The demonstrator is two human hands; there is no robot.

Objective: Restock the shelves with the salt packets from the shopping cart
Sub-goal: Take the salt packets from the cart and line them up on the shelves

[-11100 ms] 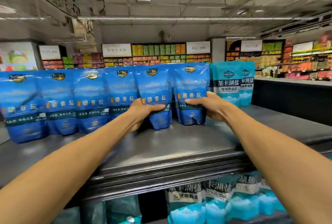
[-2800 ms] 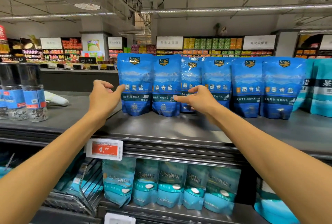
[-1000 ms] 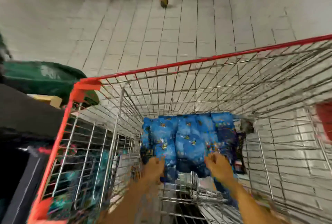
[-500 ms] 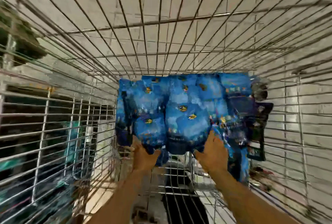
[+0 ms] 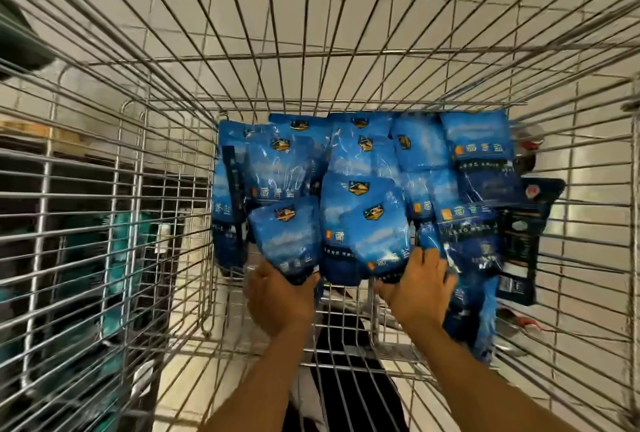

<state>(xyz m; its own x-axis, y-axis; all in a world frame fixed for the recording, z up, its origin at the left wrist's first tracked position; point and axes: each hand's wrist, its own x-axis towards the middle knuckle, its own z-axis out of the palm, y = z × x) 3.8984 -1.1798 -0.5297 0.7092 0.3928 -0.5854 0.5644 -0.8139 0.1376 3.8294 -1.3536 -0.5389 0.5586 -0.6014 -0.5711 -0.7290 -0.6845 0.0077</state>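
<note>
Below, as seen from the head camera:
Cart: wire shopping cart (image 5: 173, 189), seen from above, steel mesh walls rising on every side.
Salt packets: heap of blue salt packets (image 5: 374, 172) piled on the cart floor against the far wall, overlapping, most face up with a gold emblem and pale lettering.
Left hand: left hand (image 5: 278, 298) curled round the lower edge of the near-left packet (image 5: 285, 236), thumb side toward the centre.
Right hand: right hand (image 5: 417, 288) gripping the bottom of the near-centre packet (image 5: 375, 237), fingers folded over its edge.
Between the hands: bare strip of cart floor mesh, with a dark shape (image 5: 346, 362) visible through it; cannot tell what.
In the way: other packets lying partly under and beside both gripped ones; a further blue packet (image 5: 474, 310) just right of the right wrist, standing on edge.
Right side: dark packet (image 5: 523, 241) with small print, leaning against the right wall, touching the blue heap.
Outside, left: teal goods (image 5: 114, 269) on shelving, blurred through the mesh.
Outside, beyond: pale tiled floor (image 5: 398, 23).
Top left corner: dark green object (image 5: 17, 40), partly cut off.
</note>
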